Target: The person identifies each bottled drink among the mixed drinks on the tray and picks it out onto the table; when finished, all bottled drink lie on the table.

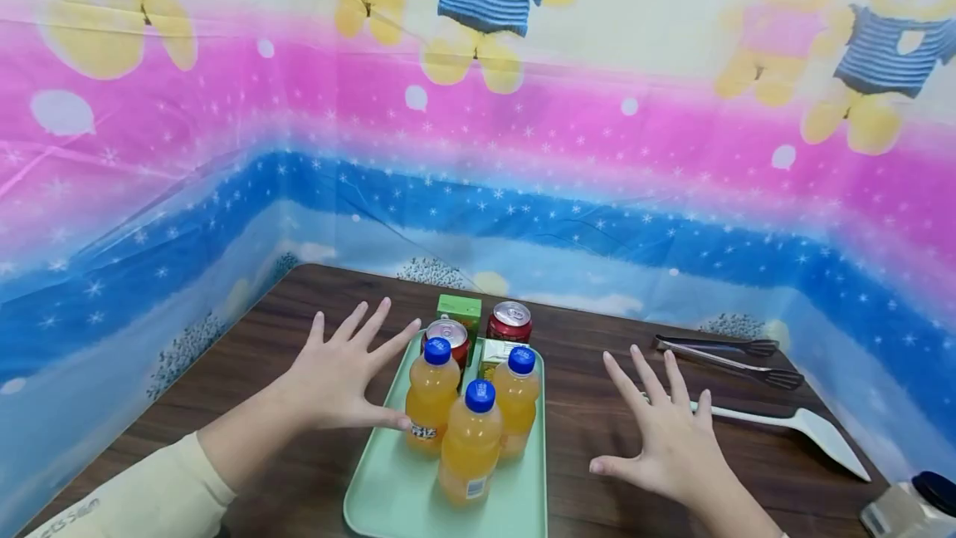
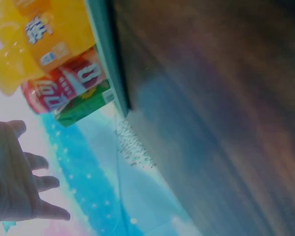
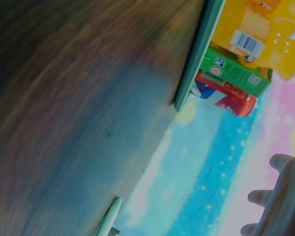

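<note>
My left hand (image 1: pixel 336 380) is spread wide to the left of a pale green tray (image 1: pixel 396 488), its thumb overlapping the left orange drink bottle (image 1: pixel 429 397) in the head view. To the right of the tray my right hand (image 1: pixel 668 438) is spread too, fingers straight, holding nothing. Two more orange drink bottles with blue caps stand on the tray, one in front (image 1: pixel 470 451) and one at right (image 1: pixel 517 397). Behind them are two red soda cans, one left (image 1: pixel 448 337) and one right (image 1: pixel 511 322), and two green cartons, one taller (image 1: pixel 459 311) and one partly hidden (image 1: pixel 499 353).
A white-and-green spatula (image 1: pixel 799 422) lies right of the right hand, its handle partly behind the fingers. Metal tongs (image 1: pixel 735 359) rest farther back. A black-lidded jar (image 1: pixel 914 505) stands at the right edge. Printed cloth (image 1: pixel 478 156) surrounds the dark wooden table (image 1: pixel 582 372).
</note>
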{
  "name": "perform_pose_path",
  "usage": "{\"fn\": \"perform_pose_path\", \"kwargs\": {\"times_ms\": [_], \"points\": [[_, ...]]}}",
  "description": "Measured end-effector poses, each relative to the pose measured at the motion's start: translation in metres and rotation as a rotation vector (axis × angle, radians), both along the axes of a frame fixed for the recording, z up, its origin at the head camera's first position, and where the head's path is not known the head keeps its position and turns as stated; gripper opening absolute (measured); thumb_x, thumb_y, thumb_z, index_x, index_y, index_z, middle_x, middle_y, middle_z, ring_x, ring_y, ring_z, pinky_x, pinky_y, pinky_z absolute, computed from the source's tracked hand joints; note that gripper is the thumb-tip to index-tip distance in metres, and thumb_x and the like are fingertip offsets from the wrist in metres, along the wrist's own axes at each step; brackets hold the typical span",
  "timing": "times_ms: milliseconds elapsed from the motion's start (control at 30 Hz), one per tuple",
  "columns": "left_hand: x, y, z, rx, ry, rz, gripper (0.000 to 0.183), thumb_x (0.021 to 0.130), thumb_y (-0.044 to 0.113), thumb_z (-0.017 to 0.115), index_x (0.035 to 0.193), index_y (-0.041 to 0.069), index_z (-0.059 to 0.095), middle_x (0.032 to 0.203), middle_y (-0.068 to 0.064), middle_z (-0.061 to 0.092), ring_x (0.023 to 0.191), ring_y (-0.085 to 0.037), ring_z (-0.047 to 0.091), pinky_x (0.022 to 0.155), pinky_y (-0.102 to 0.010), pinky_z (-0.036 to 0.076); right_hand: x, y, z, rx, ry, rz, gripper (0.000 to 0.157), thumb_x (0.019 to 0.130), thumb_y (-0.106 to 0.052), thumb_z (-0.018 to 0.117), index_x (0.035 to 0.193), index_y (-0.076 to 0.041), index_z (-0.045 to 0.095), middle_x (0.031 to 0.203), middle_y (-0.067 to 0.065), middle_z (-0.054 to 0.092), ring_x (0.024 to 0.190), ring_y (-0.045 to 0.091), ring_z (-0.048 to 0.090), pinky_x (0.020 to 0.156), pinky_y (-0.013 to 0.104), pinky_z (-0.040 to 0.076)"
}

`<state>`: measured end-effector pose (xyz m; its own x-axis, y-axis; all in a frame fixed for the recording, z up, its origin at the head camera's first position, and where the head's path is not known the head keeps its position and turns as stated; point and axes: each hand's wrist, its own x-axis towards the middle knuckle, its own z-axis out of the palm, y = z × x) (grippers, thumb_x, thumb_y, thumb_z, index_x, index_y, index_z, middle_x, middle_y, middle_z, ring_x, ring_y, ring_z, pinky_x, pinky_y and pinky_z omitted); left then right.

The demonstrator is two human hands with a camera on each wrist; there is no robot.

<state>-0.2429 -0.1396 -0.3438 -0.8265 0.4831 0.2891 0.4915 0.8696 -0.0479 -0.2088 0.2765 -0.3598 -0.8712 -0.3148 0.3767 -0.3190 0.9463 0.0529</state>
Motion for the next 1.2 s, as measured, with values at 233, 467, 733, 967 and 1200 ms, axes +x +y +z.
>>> {"fn": "perform_pose_path", "kwargs": {"times_ms": [233,467,733,967,1200], "points": [[-0.014,-0.003,0.017,0.104,-0.053,0.008,0.086,0.081,0.076,0.035,0.151,0.030,0.014,0.153,-0.015,0.015,0.138,-0.039,0.015,0.102,-0.071,0.011,-0.001,-0.004,0.005,-0.150,0.037,0.103,0.110,0.061,-0.073,0.067,0.150,-0.034,0.015,0.154,0.001,0.018,0.138,0.040,0.009,0.090,0.078,0.020],[-0.028,0.004,0.021,0.363,-0.142,0.094,0.073,0.095,0.061,0.021,0.151,0.014,0.016,0.145,-0.021,0.033,0.129,-0.043,0.032,0.104,-0.063,0.022,0.000,-0.015,0.009,-0.359,-0.004,0.214,0.108,0.065,-0.053,0.078,0.150,-0.031,0.014,0.149,0.007,0.028,0.132,0.037,0.024,0.091,0.070,0.031],[-0.049,0.010,0.011,0.705,-0.369,0.167,0.083,0.094,0.061,0.012,0.144,-0.004,0.026,0.144,-0.024,0.032,0.132,-0.042,0.028,0.107,-0.056,0.022,-0.001,-0.031,0.013,-0.572,-0.005,0.352,0.095,0.072,-0.036,0.078,0.148,-0.028,0.023,0.143,0.002,0.038,0.126,0.026,0.039,0.091,0.061,0.041],[-0.062,0.015,0.000,0.818,-0.517,0.290,0.093,0.090,0.069,0.012,0.135,-0.008,0.038,0.104,-0.023,0.059,0.092,-0.035,0.059,0.079,-0.046,0.050,-0.005,-0.044,0.013,-0.757,-0.091,0.417,0.081,0.077,-0.021,0.076,0.145,-0.026,0.032,0.140,0.006,0.043,0.126,0.024,0.043,0.094,0.052,0.044],[-0.067,0.019,-0.018,0.950,-0.675,0.306,0.079,0.096,0.056,0.029,0.134,-0.013,0.033,0.101,-0.026,0.055,0.086,-0.034,0.060,0.071,-0.042,0.057,-0.006,-0.055,0.012,-0.900,-0.146,0.494,0.073,0.079,-0.008,0.074,0.141,-0.019,0.037,0.136,0.008,0.048,0.123,0.027,0.047,0.094,0.047,0.045]]}}
